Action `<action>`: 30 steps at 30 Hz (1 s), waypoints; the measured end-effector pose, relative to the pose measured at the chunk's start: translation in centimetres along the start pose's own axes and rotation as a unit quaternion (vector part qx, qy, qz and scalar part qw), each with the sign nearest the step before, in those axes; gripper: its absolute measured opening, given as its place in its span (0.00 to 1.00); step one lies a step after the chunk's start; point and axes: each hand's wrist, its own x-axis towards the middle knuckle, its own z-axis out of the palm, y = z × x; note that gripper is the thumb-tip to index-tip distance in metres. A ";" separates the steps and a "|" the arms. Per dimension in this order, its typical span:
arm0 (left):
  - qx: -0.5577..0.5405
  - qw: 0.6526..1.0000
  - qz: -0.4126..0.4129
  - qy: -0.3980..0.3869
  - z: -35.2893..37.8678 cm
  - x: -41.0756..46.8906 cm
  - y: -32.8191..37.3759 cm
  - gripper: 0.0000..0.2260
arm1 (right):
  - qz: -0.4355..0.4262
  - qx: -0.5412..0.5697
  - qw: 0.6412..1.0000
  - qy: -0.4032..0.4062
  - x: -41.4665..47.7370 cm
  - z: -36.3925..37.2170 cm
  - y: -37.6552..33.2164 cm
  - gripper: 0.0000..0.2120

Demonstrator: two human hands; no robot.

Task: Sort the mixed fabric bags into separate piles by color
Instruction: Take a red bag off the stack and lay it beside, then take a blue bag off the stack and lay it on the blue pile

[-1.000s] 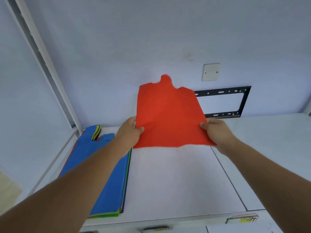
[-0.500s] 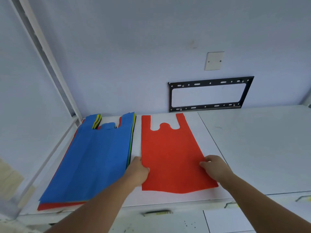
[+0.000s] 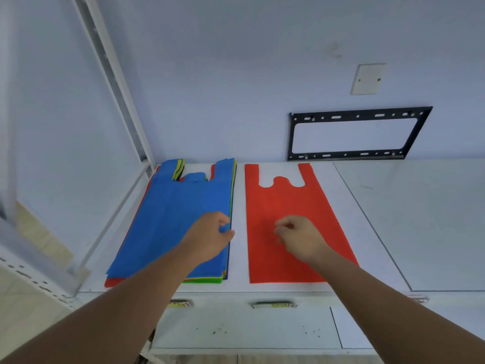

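Head view: left hand (image 3: 210,239) apparently pinches the right edge of the limp, light blue bag (image 3: 170,219); right hand (image 3: 300,239) hangs loosely curled, empty.

Head camera looks forward and down, close over the table (image 3: 420,219).

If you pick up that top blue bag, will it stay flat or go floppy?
Probably floppy: the blue bag lies thin and flat like cloth, so it should droop from wherever it is held. Likely light too, since many bags make only a low stack. The left hand seems to pinch its edge.
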 end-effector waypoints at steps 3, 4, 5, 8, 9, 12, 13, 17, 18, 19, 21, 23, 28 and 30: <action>0.044 0.997 0.050 -0.044 -1.9 -1.2 -2.8 0.22 | 0.025 0.058 0.996 -0.068 -0.8 3.8 -2.3 0.06; 0.059 0.994 0.066 -0.060 -2.5 -1.7 -3.7 0.23 | 0.031 0.059 0.994 -0.082 -1.0 5.0 -2.8 0.06; 0.075 0.991 0.080 -0.077 -2.9 -2.0 -4.6 0.24 | 0.039 0.058 0.993 -0.091 -1.4 6.1 -3.3 0.06; 0.126 0.976 0.133 -0.120 -3.5 -3.2 -7.1 0.30 | 0.054 0.054 0.994 -0.081 -2.1 9.4 -4.0 0.08; 0.140 0.970 0.153 -0.124 -3.5 -3.5 -7.9 0.32 | 0.051 0.040 0.996 -0.065 -2.4 10.3 -4.1 0.09; 0.162 0.961 0.193 -0.113 -3.5 -4.0 -9.8 0.34 | 0.045 0.007 0.999 -0.008 -3.5 11.8 -4.3 0.12; 0.160 0.961 0.200 -0.109 -3.6 -4.0 -10.4 0.33 | 0.046 0.009 0.999 0.008 -4.1 12.0 -4.5 0.13; 0.127 0.964 0.211 -0.105 -4.0 -3.6 -11.6 0.27 | 0.064 0.034 0.996 0.042 -5.9 12.2 -5.0 0.11; 0.117 0.965 0.208 -0.104 -4.0 -3.5 -11.7 0.26 | 0.074 0.050 0.995 0.049 -6.2 12.2 -5.1 0.09; 0.109 0.968 0.203 -0.102 -4.1 -3.5 -11.7 0.26 | 0.081 0.066 0.993 0.055 -6.5 12.2 -5.3 0.09; 0.110 0.967 0.207 -0.100 -4.1 -3.7 -11.7 0.27 | 0.087 0.071 0.991 0.070 -6.7 12.2 -5.4 0.08; 0.122 0.965 0.214 -0.094 -3.9 -3.8 -11.7 0.28 | 0.085 0.042 0.993 0.076 -7.1 12.3 -5.8 0.08; 0.157 0.960 0.223 -0.065 -3.5 -4.1 -11.0 0.28 | 0.047 -0.065 0.991 0.104 -8.2 13.1 -6.8 0.11; 0.170 0.957 0.228 -0.059 -3.5 -4.1 -10.7 0.28 | 0.041 -0.047 0.993 0.102 -8.3 13.3 -7.2 0.13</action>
